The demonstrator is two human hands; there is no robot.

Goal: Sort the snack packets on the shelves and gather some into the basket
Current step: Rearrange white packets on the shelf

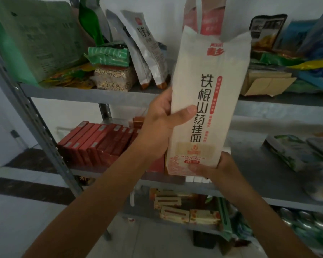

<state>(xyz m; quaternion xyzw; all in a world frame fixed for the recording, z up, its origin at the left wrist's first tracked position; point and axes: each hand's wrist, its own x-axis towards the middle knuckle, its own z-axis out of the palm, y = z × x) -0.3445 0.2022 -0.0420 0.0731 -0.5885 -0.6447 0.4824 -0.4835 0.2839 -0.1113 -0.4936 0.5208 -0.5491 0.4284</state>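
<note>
A person holds a tall white noodle packet (209,101) upright in front of a grey metal shelf unit, level with the gap between the top shelf (93,94) and the middle shelf (259,164). The packet has large black characters running down its front and a red logo near the top.

The left hand (162,120) grips the packet's left edge about halfway up, with the thumb laid across the front and the fingers curled behind. The right hand (214,170) clamps the bottom end, its thumb pressed on the front near the lower printed panel and its palm under the base.

On the top shelf, at the left, a big green bag (32,40) leans back. Beside it a small green packet (108,55) sits on a clear packet of grains (114,77), and two white pouches (147,53) lean just to the right of these. Behind the held packet rises a red and white packet (209,15). Further right are a dark snack packet (267,30), a brown carton (265,82) and a blue bag (317,43).

A row of red boxes (99,140) stands on the middle shelf at the left, and flat green and white packets (295,151) lie on it at the right. Cream and red boxes (185,211) are stacked on the shelf below.
</note>
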